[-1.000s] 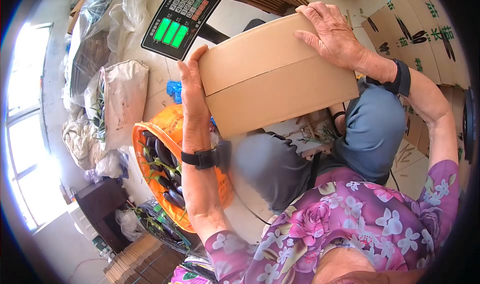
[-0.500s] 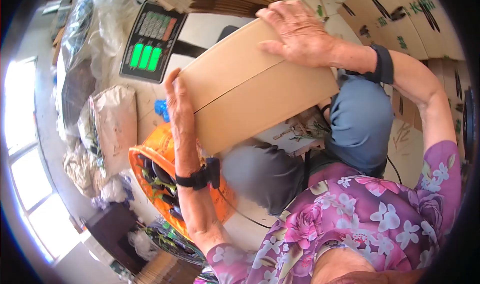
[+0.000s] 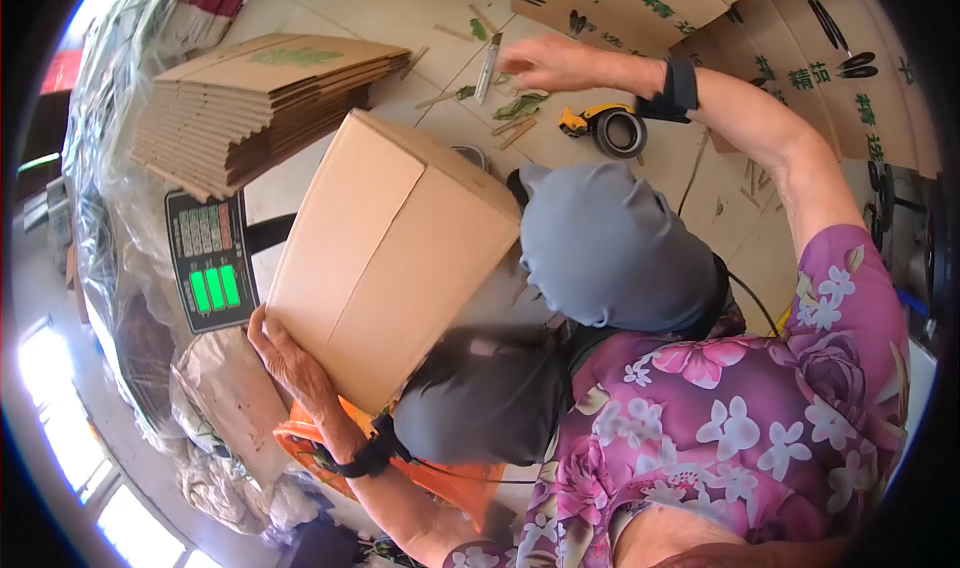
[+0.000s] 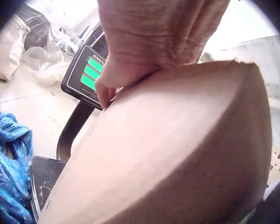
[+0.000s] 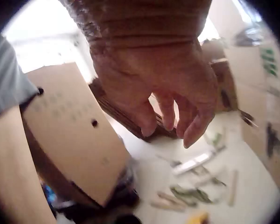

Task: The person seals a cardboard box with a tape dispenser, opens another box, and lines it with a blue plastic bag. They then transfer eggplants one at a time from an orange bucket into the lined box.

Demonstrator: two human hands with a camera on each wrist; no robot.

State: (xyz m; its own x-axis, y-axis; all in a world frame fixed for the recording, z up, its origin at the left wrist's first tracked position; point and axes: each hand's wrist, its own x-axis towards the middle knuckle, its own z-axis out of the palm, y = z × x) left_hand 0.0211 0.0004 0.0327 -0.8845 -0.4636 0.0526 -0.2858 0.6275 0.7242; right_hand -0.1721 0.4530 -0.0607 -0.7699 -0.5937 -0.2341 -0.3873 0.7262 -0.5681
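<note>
A closed cardboard box (image 3: 390, 253) stands tilted beside the person's knees; its side fills much of the left wrist view (image 4: 144, 140). The left hand (image 3: 298, 368) lies against its lower-left edge, fingers fairly straight along the cardboard; in the left wrist view this hand (image 4: 154, 42) touches the box edge, part of it hidden. The right hand (image 3: 550, 63) is off the box, over the floor close to a utility knife (image 3: 488, 68). In the right wrist view the empty right hand (image 5: 158, 84) has loosely bent fingers above the blurred knife (image 5: 193, 163).
A yellow-and-black tape dispenser (image 3: 605, 128) lies on the floor among leaves and stem scraps. Flattened cartons (image 3: 270, 98) are stacked beyond the scale display (image 3: 210, 258). Printed boxes (image 3: 640, 3) stand at the top right. An orange bag (image 3: 450, 483) is partly under the left arm.
The right hand has left the box and reached out over the floor. The box has turned steeper, with the left hand still against it. The head view has swung, bringing the knife and tape dispenser into sight.
</note>
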